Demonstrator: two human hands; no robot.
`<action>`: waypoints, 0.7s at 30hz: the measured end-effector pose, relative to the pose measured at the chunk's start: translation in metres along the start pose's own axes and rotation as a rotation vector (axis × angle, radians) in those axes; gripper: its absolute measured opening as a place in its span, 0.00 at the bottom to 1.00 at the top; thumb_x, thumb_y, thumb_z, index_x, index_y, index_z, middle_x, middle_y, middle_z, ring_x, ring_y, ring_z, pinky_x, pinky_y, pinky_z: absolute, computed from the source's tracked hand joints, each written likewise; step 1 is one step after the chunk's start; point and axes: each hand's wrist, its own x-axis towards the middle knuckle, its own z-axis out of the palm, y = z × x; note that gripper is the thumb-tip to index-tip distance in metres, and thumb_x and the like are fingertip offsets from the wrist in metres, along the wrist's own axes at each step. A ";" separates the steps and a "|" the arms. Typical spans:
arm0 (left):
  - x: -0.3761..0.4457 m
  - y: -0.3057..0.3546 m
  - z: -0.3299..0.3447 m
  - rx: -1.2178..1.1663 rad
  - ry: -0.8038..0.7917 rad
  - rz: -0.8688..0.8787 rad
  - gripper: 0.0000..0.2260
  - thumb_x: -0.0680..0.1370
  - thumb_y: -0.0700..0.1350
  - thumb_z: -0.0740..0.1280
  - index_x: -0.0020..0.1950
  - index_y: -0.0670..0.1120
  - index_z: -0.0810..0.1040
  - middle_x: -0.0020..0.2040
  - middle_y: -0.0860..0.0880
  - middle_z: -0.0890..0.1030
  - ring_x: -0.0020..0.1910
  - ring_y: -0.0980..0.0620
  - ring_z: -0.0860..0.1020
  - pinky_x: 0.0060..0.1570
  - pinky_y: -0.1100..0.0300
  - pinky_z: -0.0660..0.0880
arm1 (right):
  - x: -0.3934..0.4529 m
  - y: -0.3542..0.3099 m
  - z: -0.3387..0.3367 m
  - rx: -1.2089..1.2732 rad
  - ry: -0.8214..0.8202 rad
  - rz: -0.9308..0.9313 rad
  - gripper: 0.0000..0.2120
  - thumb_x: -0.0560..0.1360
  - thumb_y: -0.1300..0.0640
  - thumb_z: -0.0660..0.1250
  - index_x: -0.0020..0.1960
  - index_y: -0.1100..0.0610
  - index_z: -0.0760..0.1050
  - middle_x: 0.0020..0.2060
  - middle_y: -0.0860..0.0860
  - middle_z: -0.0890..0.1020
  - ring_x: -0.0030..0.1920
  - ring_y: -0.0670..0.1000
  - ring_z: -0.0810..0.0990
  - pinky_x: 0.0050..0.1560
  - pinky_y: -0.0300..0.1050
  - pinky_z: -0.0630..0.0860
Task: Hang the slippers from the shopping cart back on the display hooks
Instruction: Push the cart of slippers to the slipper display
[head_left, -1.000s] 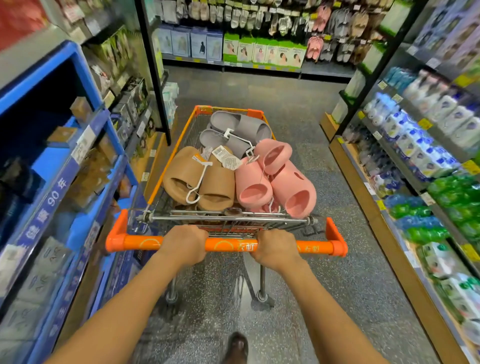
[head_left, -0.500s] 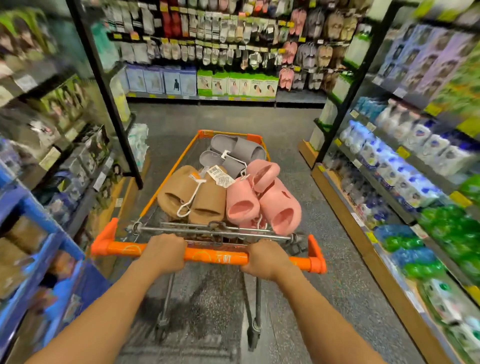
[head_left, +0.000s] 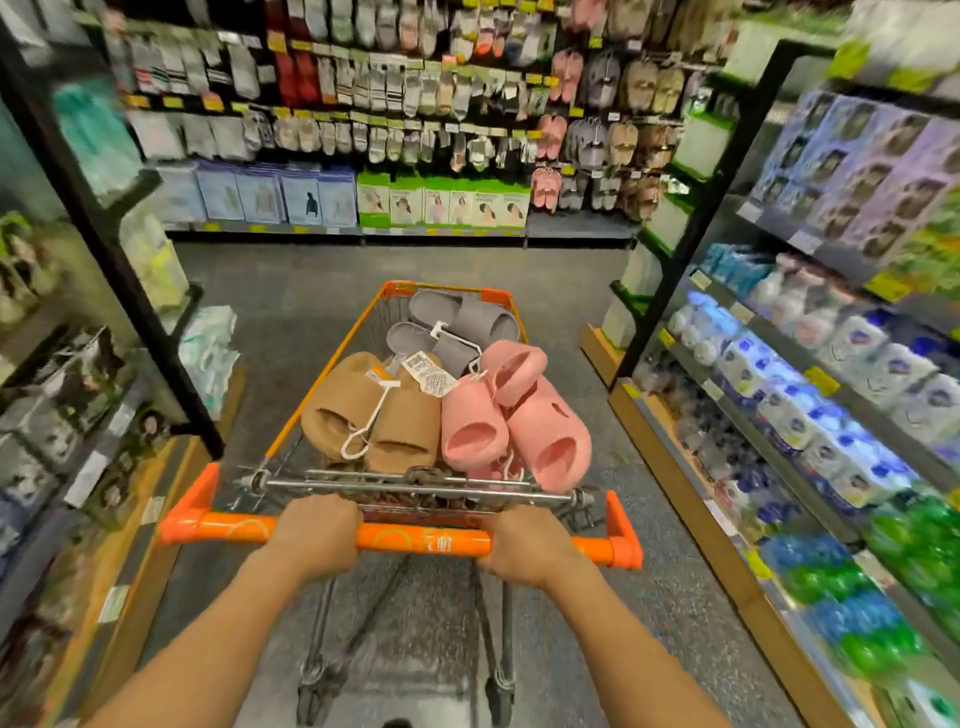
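Left hand and right hand each grip the orange plastic cart handle; tan, pink and grey foam slippers lie piled in the wire shopping cart

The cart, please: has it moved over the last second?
Yes. The cart has rolled forward along the aisle toward the slipper wall.

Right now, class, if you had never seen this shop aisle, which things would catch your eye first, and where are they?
The shopping cart in mid-aisle draws the eye: tan slippers at its near left, pink slippers at near right, grey slippers at the far end. The left hand and right hand both grip its orange handle. Ahead, at the aisle's end, display hooks carry hanging slippers.
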 end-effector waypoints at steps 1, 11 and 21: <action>0.020 -0.004 -0.010 0.000 -0.003 0.002 0.08 0.73 0.46 0.61 0.48 0.48 0.77 0.50 0.48 0.80 0.51 0.47 0.78 0.47 0.54 0.74 | 0.019 0.010 -0.008 -0.007 -0.002 0.013 0.09 0.69 0.51 0.63 0.42 0.56 0.76 0.41 0.56 0.81 0.42 0.59 0.79 0.36 0.44 0.67; 0.234 -0.042 -0.092 -0.005 -0.006 0.064 0.09 0.73 0.44 0.60 0.49 0.47 0.78 0.50 0.46 0.81 0.51 0.45 0.79 0.47 0.54 0.74 | 0.202 0.104 -0.086 -0.026 -0.050 0.159 0.06 0.69 0.52 0.64 0.37 0.54 0.73 0.40 0.56 0.81 0.38 0.58 0.76 0.38 0.45 0.69; 0.467 -0.075 -0.187 -0.016 -0.005 0.061 0.02 0.73 0.44 0.61 0.40 0.48 0.72 0.48 0.46 0.80 0.48 0.46 0.79 0.42 0.56 0.72 | 0.412 0.213 -0.160 0.009 0.026 0.192 0.08 0.70 0.52 0.64 0.38 0.56 0.72 0.40 0.56 0.81 0.42 0.59 0.79 0.38 0.45 0.69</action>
